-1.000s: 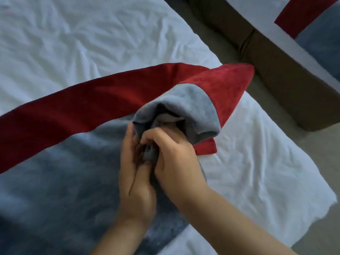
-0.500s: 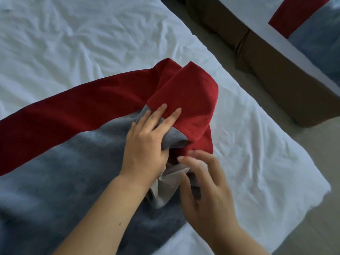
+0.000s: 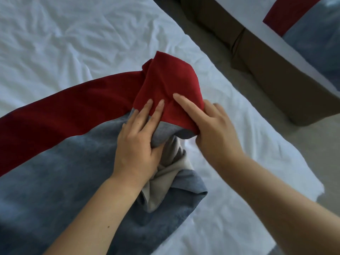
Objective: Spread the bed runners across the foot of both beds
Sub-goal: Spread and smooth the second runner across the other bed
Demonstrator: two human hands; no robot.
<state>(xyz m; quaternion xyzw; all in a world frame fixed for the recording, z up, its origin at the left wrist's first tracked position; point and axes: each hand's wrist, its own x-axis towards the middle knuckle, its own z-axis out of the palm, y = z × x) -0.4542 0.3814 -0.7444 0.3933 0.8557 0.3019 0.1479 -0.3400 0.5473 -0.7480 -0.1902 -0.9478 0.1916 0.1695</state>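
A bed runner point(image 3: 70, 115), red along its far edge and blue-grey nearer me, lies across the white bed point(image 3: 77, 37). Its right end is bunched and folded over, showing beige lining point(image 3: 165, 173). My left hand point(image 3: 136, 146) lies on the fold with straight fingers on top and the thumb tucked under the grey cloth, pinching it. My right hand point(image 3: 215, 131) grips the folded red end from the right, index finger stretched along the red cloth. A second runner point(image 3: 294, 23) lies on the other bed at the top right.
The other bed's brown base point(image 3: 276, 80) stands to the right across a strip of grey floor point(image 3: 207, 39). The white sheet's corner point(image 3: 276, 172) hangs near the bed's right edge.
My right hand, open beside the lining half a second ago, has moved up and taken hold of the folded red end. The left hand stays on the fold.
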